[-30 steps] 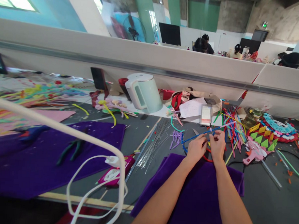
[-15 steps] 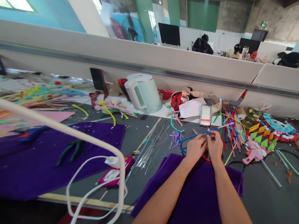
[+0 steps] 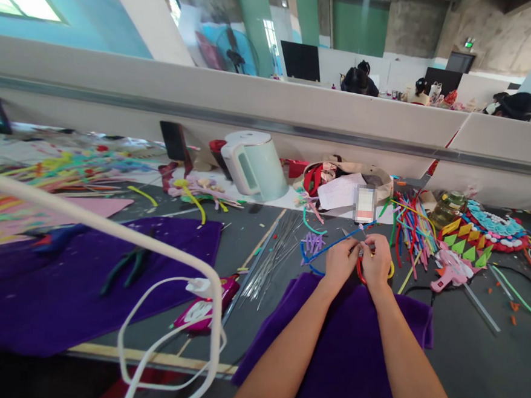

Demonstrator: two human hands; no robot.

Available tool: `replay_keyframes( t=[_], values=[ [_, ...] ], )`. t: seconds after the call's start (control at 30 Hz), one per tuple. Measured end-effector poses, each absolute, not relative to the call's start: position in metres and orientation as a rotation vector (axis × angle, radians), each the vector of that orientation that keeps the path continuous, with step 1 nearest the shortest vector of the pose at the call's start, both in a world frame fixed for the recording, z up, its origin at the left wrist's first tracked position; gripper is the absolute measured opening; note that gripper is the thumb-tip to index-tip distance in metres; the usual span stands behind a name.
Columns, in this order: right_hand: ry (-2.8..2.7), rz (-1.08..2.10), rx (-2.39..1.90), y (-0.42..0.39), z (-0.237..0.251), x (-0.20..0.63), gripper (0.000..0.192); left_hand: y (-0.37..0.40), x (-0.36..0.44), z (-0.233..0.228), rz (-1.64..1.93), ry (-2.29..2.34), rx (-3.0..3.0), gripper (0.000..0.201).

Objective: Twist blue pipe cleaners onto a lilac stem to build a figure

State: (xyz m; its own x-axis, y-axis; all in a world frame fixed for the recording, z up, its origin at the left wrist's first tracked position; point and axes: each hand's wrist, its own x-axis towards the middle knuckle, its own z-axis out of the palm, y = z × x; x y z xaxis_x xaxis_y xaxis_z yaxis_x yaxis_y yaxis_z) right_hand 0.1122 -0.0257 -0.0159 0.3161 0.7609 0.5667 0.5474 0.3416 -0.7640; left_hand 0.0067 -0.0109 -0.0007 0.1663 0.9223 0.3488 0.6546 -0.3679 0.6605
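Note:
My left hand (image 3: 341, 262) and my right hand (image 3: 376, 259) meet above the folded purple cloth (image 3: 350, 344), both with fingers pinched together. A bent blue pipe cleaner (image 3: 330, 247) runs from between them, looping out to the left. Its far end by the right fingertips looks pale purple. Red and yellow pipe-cleaner curves (image 3: 392, 270) show beneath and beside my right hand, partly hidden by it. Short purple pieces (image 3: 312, 243) lie just left of my hands. Scissor tips seem to peek out behind the blue strand.
A pink glue gun (image 3: 454, 270) and a bundle of colored pipe cleaners (image 3: 413, 233) lie to the right. Silver wires (image 3: 270, 260), pliers (image 3: 127, 265) and a purple sheet (image 3: 59, 294) are leftward. A kettle (image 3: 261, 165) stands behind. A white cable (image 3: 215, 317) crosses the left foreground.
Both hands have shifted slightly left and closer together. The blue loop has moved left over the purple pieces, and a yellow curve now shows beside my right hand.

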Motion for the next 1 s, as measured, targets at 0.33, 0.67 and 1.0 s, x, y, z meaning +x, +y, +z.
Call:
replay_keyframes(
  t=[0.33,0.67,1.0],
  values=[
    [-0.798,0.83,-0.959,-0.017,-0.017,0.11,0.018,-0.003,0.009,-0.001,1.169,1.041,1.284,0.021],
    [-0.417,1.399,-0.681,-0.011,-0.024,0.123,0.018,-0.007,0.015,0.002,1.103,0.8,1.16,0.025],
    [-0.338,1.361,-0.74,-0.01,-0.028,0.117,0.018,-0.008,0.018,0.0,1.201,0.983,1.369,0.024]
  ],
)
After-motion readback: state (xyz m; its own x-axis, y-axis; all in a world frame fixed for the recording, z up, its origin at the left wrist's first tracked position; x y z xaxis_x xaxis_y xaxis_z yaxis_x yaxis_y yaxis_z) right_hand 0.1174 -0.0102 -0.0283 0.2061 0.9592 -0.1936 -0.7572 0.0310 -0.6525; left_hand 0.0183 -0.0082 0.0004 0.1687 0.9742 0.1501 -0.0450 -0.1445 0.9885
